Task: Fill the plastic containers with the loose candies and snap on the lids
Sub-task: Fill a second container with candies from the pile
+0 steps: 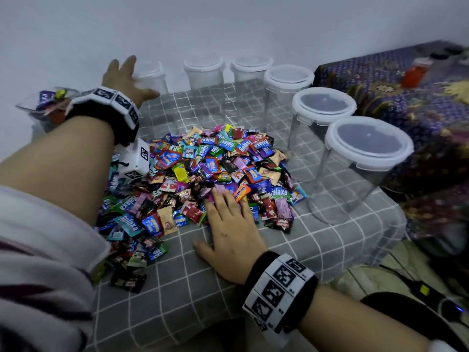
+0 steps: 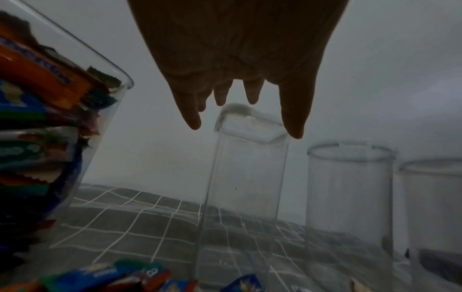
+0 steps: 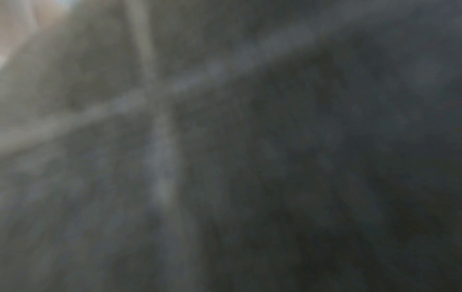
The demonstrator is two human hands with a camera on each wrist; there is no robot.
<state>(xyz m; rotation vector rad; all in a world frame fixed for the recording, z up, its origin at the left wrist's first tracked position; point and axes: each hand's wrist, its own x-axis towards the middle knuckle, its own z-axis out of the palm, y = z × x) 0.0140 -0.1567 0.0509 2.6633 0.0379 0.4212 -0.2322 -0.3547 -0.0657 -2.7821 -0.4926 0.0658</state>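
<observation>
A heap of wrapped candies [image 1: 203, 174] covers the middle of the grey checked tablecloth [image 1: 177, 288]. Several clear lidded containers [image 1: 365, 163] curve round its far and right sides. My left hand [image 1: 127, 77] is stretched out with spread fingers just short of the far-left clear square container [image 1: 152, 77]; in the left wrist view the fingers [image 2: 192, 118] hover above that container [image 2: 247, 168], holding nothing. A candy-filled container [image 1: 48, 105] stands left of that wrist. My right hand [image 1: 228, 224] lies flat, fingertips on the heap's near edge. The right wrist view shows only blurred cloth.
A dark blue patterned cloth [image 1: 406, 92] covers a surface to the right, with a red-orange bottle [image 1: 416, 72] on it. A pale wall stands behind the containers. Bare tablecloth lies between my arms at the front.
</observation>
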